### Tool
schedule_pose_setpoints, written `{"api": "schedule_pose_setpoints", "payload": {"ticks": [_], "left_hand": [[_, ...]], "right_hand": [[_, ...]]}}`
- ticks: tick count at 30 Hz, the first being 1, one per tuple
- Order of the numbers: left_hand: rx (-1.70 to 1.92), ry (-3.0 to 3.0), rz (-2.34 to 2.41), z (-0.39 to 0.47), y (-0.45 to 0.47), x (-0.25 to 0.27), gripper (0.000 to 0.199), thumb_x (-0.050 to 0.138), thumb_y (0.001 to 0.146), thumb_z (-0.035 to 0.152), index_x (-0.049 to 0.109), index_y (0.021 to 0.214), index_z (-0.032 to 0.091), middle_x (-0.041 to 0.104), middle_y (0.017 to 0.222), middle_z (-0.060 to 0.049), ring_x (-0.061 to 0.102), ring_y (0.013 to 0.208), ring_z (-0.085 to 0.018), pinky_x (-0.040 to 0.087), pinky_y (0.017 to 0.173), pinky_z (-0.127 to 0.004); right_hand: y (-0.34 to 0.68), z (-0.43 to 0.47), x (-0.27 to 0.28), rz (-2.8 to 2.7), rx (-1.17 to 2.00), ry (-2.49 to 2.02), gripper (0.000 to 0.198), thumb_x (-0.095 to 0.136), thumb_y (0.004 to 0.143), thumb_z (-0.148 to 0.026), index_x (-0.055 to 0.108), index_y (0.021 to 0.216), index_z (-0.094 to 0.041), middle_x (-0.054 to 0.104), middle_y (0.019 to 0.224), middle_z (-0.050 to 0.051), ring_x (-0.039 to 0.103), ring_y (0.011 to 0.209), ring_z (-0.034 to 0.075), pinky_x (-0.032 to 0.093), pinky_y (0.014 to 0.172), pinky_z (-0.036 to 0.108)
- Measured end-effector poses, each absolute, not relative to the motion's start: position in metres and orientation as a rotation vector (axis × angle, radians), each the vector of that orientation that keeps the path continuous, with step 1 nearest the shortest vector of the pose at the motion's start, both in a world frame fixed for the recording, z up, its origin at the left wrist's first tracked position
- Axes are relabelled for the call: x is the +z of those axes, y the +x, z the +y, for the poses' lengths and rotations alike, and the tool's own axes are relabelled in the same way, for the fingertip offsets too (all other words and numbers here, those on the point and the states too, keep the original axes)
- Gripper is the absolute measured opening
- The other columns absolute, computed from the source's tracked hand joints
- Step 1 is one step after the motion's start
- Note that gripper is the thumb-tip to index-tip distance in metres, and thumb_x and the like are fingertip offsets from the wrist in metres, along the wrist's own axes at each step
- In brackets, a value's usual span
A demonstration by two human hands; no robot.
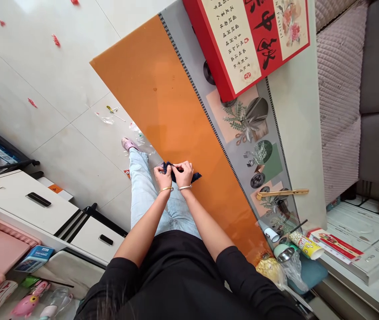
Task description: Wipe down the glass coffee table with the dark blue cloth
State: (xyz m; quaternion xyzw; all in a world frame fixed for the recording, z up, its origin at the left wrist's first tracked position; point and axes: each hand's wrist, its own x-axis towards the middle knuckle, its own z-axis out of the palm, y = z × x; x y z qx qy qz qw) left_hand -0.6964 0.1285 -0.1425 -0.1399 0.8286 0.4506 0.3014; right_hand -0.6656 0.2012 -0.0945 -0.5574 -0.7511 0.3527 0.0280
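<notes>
Both hands meet over the near edge of the orange table (189,111), in front of my lap. A dark navy cloth (196,177), bunched up, is gripped between them. My left hand (163,178) has its fingers closed on the cloth's left part, and a gold bangle circles that wrist. Beside it, my right hand (184,173) pinches the cloth too, with a silver bangle below. One end of the cloth sticks out to the right of my right hand. The fingers hide much of the cloth.
A red gift box (239,44) lies on the table's grey runner. Farther right are a bamboo back scratcher (282,193), a paper cup (271,234) and a popcorn tub (305,245). White drawers (32,195) stand at left. Red scraps and wrappers litter the tiled floor (85,129).
</notes>
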Motion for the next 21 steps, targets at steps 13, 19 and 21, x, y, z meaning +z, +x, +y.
{"api": "schedule_pose_setpoints", "payload": {"ticks": [13,19,21], "left_hand": [[1.268,-0.288,2.236,0.13,-0.714,-0.14,0.031,0.069,0.08,0.039,0.043,0.079,0.023,0.042,0.072,0.007,0.043,0.064,-0.01,0.038,0.067,-0.024],[1.216,-0.295,2.173,0.125,-0.693,-0.129,0.025,0.069,0.082,0.035,0.049,0.075,0.021,0.044,0.066,0.007,0.043,0.059,-0.01,0.039,0.066,-0.023],[1.251,-0.298,2.204,0.132,-0.705,-0.133,0.024,0.068,0.082,0.036,0.05,0.074,0.021,0.044,0.064,0.007,0.043,0.058,-0.01,0.038,0.065,-0.023]], "right_hand": [[-0.678,0.212,-0.098,-2.399,1.116,-1.611,0.017,0.071,0.085,-0.025,0.067,0.068,-0.022,0.063,0.077,-0.002,0.056,0.082,0.017,0.041,0.082,0.028],[-0.656,0.208,-0.095,-2.388,1.138,-1.615,0.018,0.073,0.081,-0.02,0.065,0.065,-0.022,0.063,0.073,-0.001,0.056,0.079,0.017,0.044,0.082,0.028],[-0.669,0.212,-0.1,-2.367,1.137,-1.585,0.017,0.071,0.083,-0.02,0.067,0.066,-0.022,0.064,0.074,-0.001,0.057,0.08,0.016,0.045,0.082,0.028]]}}
